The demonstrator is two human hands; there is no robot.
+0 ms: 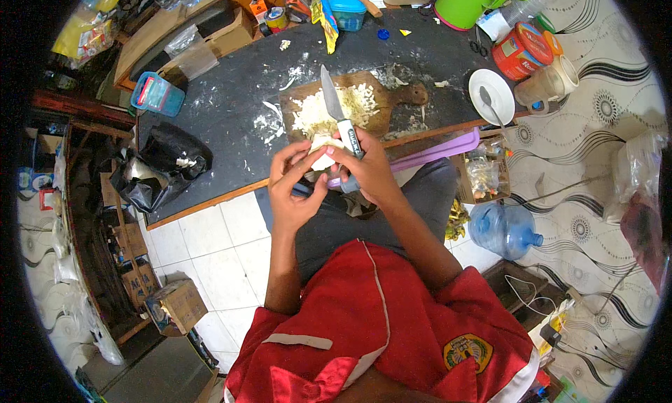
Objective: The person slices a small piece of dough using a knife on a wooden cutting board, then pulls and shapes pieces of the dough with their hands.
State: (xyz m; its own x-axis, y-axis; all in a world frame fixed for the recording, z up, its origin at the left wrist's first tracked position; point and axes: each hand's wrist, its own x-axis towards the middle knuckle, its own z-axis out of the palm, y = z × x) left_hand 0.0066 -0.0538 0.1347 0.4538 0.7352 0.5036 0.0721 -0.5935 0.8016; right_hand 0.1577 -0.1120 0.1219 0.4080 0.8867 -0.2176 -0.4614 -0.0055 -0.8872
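Both hands meet at the table's front edge, just short of the wooden cutting board (378, 120). My left hand (295, 189) pinches a pale piece of vegetable (324, 152), which looks like cabbage. Against that piece press the fingertips of my right hand (374, 167), which also grips a kitchen knife (331, 96). Its blade points away from me over the board, and the white and dark handle lies along the right palm. Heaped on the board is finely chopped pale vegetable (362, 98). My fingers partly hide the held piece.
White scraps and smears dot the black tabletop (226, 119). Right of the board sits a white bowl (475, 96) with a spoon (488, 99). A black plastic bag (184, 146) and a blue container (158, 94) stand left. Scissors (478, 43) lie near a red tin (517, 54).
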